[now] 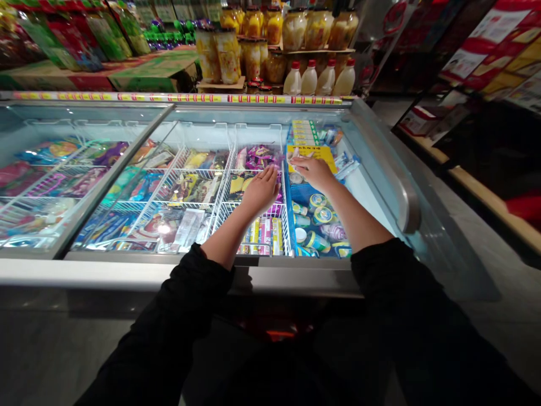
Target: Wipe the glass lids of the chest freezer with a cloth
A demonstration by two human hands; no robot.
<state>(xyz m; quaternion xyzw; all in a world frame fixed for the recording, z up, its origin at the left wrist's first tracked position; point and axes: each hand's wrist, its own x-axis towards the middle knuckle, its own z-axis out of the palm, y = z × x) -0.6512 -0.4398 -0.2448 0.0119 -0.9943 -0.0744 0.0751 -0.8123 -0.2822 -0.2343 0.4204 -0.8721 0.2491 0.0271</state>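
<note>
My left hand (262,190) is over the freezer's middle wire baskets, its fingers stretched out and close together. Purple-wrapped ice creams (261,157) lie just beyond it. To its right, my right hand (313,170) reaches over a yellow sign (323,153) with dark print, fingers extended to the left. I cannot tell whether its fingertips touch the sign. Below that hand, a blue basket (302,194) holds several ice cream cups (323,215). Neither hand visibly grips anything.
The chest freezer (143,273) has sliding glass lids with a metal frame (120,175). Wire baskets of wrapped ice creams fill its left part. Behind stand jars of yellow fruit (319,29) and red-capped bottles (309,78). A shelf of boxes (465,63) stands right.
</note>
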